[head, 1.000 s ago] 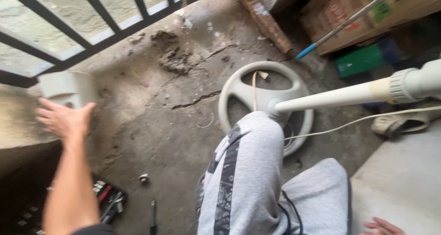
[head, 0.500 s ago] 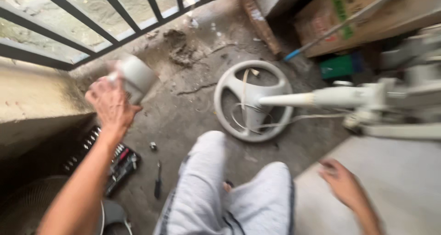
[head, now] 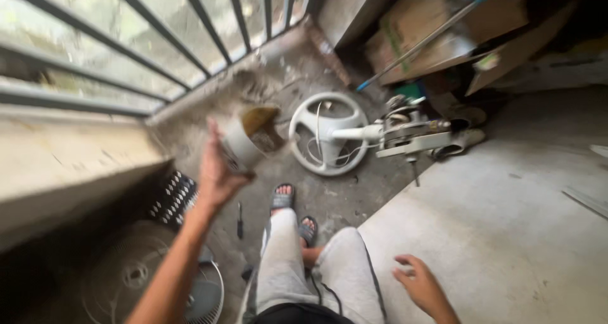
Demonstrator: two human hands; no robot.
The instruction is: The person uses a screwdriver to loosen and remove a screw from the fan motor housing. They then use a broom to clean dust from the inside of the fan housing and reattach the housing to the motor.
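Dusty concrete floor (head: pixel 506 235) lies below; left hand (head: pixel 218 172) fingers clamp the grey fan housing (head: pixel 250 140) mid-inspection, right hand (head: pixel 421 286) fingers spread empty, and turning it needs a firm grip.

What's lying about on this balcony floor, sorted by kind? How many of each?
Fan parts: 3 (white round plastic fan base, white motor head on its pole, round wire fan grille)
Hand tools: 2 (black open socket set case, dark screwdriver)
Brown cardboard boxes: 1
Total: 6
The left hand holds a grey cylindrical housing.
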